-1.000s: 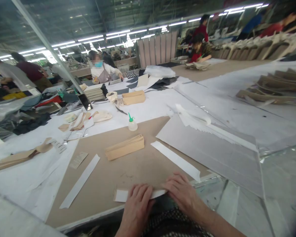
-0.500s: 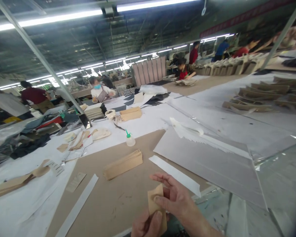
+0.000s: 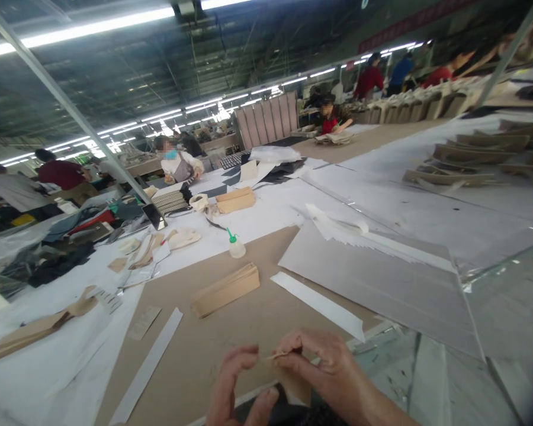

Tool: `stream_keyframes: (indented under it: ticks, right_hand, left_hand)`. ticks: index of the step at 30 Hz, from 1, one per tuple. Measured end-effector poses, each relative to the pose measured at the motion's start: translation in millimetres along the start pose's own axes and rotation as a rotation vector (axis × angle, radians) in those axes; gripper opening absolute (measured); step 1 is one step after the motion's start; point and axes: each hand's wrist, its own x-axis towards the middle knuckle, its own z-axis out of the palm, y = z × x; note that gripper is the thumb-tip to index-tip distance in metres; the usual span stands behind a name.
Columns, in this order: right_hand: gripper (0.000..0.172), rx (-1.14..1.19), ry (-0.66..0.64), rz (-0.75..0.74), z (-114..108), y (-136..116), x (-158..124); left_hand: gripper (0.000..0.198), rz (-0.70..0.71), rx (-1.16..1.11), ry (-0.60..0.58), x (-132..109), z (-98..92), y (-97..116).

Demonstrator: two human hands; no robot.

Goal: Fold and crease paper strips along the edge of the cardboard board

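At the front edge of the table, my right hand pinches the upper edge of a tan strip, paper-like or leather-like, between thumb and fingertips. The strip hangs down below those fingers, its lower end near the bottom of the view. Close on its left is my left hand, thumb and fingers spread apart, with nothing seen between them. Beyond both hands lies a stack of similar tan strips on the brown board. A white strip rests just past my right hand.
A small bottle with a green nozzle stands behind the stack. To the right, a grey sheet carries a fan of white strips. Another white strip lies at left. Co-workers sit and stand farther back, one in a blue mask.
My left hand has let go of the tan strip and opened to the left. My right hand has shifted its pinch to the strip's upper edge, and the strip has tilted.
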Motion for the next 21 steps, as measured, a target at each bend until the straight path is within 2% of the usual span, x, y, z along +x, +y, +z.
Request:
stream_keyframes:
  ticks: [3, 6, 9, 12, 21]
  right_hand:
    - [0.015, -0.207, -0.06, -0.218, -2, -1, 2]
    - [0.016, -0.332, -0.08, -0.336, 1, -2, 2]
    - [0.021, -0.408, -0.072, -0.413, 3, -3, 2]
    - [0.022, -0.455, -0.066, -0.433, 5, -2, 1]
    - [0.021, -0.444, -0.052, -0.392, 17, 10, 1]
  left_hand:
    - [0.036, 0.337, 0.252, -0.046, 21, -25.8, 15]
    - [0.034, 0.504, 0.385, -0.082, 33, -30.3, 31]
    - [0.031, 0.541, 0.43, -0.038, 35, -23.3, 37]
    - [0.026, 0.546, 0.414, -0.004, 32, -18.3, 34]
    - [0.022, 0.512, 0.361, 0.052, 27, -14.9, 23]
